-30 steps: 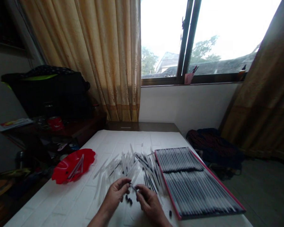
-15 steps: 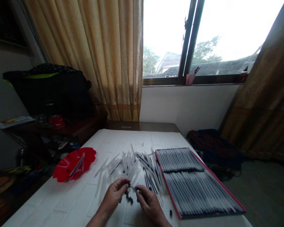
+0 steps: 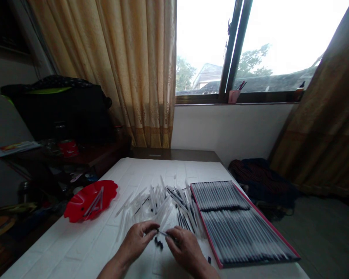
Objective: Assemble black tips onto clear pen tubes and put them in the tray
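Note:
My left hand and my right hand meet low over the white table, both pinched on a thin pen part held between their fingertips. Small black caps lie on the table just under the hands. Right behind them spreads a loose pile of clear pen tubes and dark refills. To the right lies a red-edged tray filled with rows of pens.
A red wavy plate with a few tubes sits at the table's left. A cluttered dark side table with a black bag stands further left. Curtains and a window are behind; a dark bundle lies on the floor at right.
Both hands have stayed together over the caps, shifting slightly lower and to the right with the thin part held between them. The view tilted a little.

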`<state>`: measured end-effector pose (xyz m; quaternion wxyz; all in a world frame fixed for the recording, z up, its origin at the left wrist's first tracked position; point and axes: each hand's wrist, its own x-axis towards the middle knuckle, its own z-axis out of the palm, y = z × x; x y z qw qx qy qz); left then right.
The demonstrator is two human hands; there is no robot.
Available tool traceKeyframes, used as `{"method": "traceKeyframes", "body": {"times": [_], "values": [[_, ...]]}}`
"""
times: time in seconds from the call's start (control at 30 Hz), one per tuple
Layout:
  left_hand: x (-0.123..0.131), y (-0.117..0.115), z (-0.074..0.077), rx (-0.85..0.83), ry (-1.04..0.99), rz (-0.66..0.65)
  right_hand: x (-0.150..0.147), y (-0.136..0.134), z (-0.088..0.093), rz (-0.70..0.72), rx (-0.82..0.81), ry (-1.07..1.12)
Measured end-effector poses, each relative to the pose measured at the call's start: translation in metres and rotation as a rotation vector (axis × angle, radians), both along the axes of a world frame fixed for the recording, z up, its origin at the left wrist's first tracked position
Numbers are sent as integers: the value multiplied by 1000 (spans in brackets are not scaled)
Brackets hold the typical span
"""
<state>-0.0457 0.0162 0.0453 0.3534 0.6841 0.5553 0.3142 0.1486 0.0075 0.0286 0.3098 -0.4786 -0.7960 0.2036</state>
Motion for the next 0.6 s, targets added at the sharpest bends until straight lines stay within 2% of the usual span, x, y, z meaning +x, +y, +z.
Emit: {"method": "traceKeyframes", "body": {"times": [0.23,0.37,0.47,0.6], "values": [[2,-3,-3,-10,-23,-22,-1,0,-9,21,7,35],[-5,-2,-6,-6,12,17,2,2,-12,11,2,31],[-12,-1,-11,30,75,89,8,7,-17,-52,-16,171],[-15,-3,-19,94,161,118,15,18,-33,-194,-104,507]]}}
